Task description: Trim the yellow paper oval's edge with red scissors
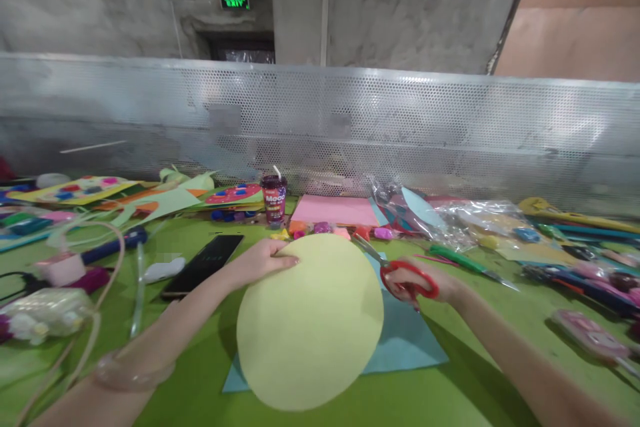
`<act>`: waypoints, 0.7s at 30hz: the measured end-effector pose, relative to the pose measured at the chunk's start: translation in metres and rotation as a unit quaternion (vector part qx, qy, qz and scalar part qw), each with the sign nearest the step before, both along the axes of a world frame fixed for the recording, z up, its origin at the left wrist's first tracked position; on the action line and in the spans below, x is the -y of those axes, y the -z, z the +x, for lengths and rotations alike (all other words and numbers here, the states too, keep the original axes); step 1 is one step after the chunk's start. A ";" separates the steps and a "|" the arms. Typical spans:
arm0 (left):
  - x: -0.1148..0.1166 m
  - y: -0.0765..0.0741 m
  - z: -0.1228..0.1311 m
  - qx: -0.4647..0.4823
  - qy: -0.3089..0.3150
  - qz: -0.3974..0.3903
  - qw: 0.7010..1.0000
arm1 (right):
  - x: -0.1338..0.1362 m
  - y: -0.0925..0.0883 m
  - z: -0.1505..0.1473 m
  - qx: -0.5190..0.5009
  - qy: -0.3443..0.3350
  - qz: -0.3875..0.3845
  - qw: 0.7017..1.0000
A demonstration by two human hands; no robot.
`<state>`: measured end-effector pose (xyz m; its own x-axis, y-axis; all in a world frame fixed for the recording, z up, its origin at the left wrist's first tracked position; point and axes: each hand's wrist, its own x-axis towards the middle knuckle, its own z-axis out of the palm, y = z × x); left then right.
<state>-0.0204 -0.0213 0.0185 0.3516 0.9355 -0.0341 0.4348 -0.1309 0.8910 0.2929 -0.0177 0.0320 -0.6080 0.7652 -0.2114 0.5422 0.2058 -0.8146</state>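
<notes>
2 hands reach forward: left (260, 261) pinching yellow disc (310, 323), right (430, 285) gripping red scissors (400, 273).

Big pale yellow paper disc (310, 320) lies flat across a blue sheet (405, 343). Red-handled scissors (389, 268) sit at its upper right edge, blades angled up-left.

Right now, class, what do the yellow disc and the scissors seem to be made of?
Yellow disc: probably thin matte paper or card, flat with a clean cut edge. Scissors: glossy red handles, likely plastic; grey blades look metal.
</notes>
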 end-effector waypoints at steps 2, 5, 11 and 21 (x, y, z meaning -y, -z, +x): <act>-0.001 0.000 -0.001 0.068 -0.030 -0.019 0.997 | 0.001 -0.006 0.009 -0.025 -0.021 -0.048 0.998; -0.009 0.005 -0.005 0.162 -0.115 -0.033 0.980 | -0.005 -0.007 0.019 0.009 0.017 -0.043 0.999; -0.024 0.013 -0.014 0.363 -0.207 -0.077 0.905 | -0.024 0.012 0.014 0.156 0.203 0.235 0.938; -0.029 0.040 -0.002 0.319 -0.075 -0.219 0.919 | 0.001 0.019 -0.024 0.128 -0.028 0.303 0.944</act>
<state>-0.0226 0.0074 -0.0210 0.2988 0.9209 -0.2501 -0.2110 0.3194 0.9238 0.2685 -0.0191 0.0125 -0.6389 0.7615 0.1090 0.6803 0.6255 -0.3821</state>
